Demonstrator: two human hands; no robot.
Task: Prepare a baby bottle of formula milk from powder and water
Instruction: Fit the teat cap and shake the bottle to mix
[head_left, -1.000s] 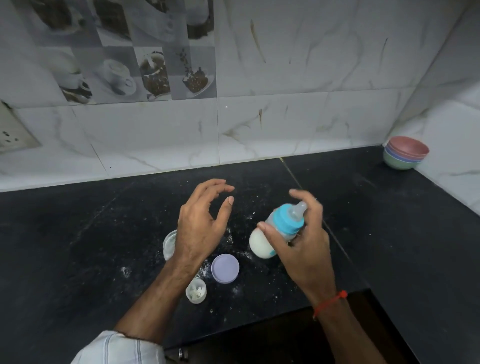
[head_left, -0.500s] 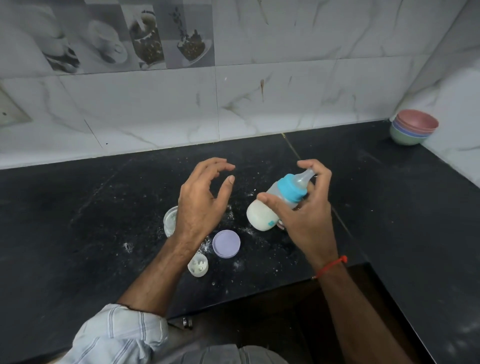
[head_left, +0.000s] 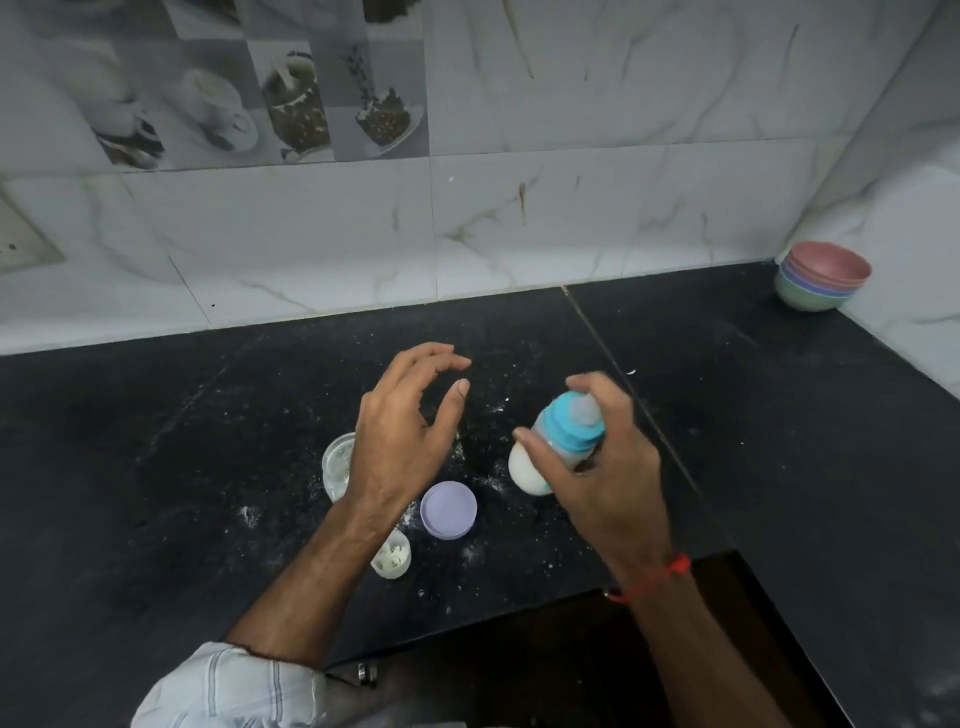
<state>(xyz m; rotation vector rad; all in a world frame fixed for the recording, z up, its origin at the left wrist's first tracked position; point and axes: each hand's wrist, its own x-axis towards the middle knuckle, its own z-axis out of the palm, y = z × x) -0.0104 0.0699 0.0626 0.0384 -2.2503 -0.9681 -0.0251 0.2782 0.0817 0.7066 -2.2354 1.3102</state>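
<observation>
Two hands: you hold both above the black counter (head_left: 156, 467), centre of the frame.
Right hand: your right hand (head_left: 597, 467) wraps the bottle (head_left: 540, 457), thumb across its side and a fingertip curled over the teat, which points up and away from you.
Left hand: your left hand (head_left: 400, 431) hovers left of the bottle, fingers loosely curved and apart, gripping nothing.
Bottle: right of centre, off the counter and tilted, blue collar screwed on, white milk pooled at its lower end.
Done: by the look of it, powder and water are in and the top is on.
Left to do: mixing seems under way; tidying likely remains, since the lilac lid (head_left: 448, 509) lies loose, with a glass (head_left: 337, 462) and a small white cup (head_left: 390, 558) near it and powder spilt around.
Change: half a second back the teat leaned toward the upper right; now it faces you more squarely and blurs, which suggests shaking. Your left hand keeps its pose.
Background: stacked bowls (head_left: 821, 275) sit at upper right.
</observation>
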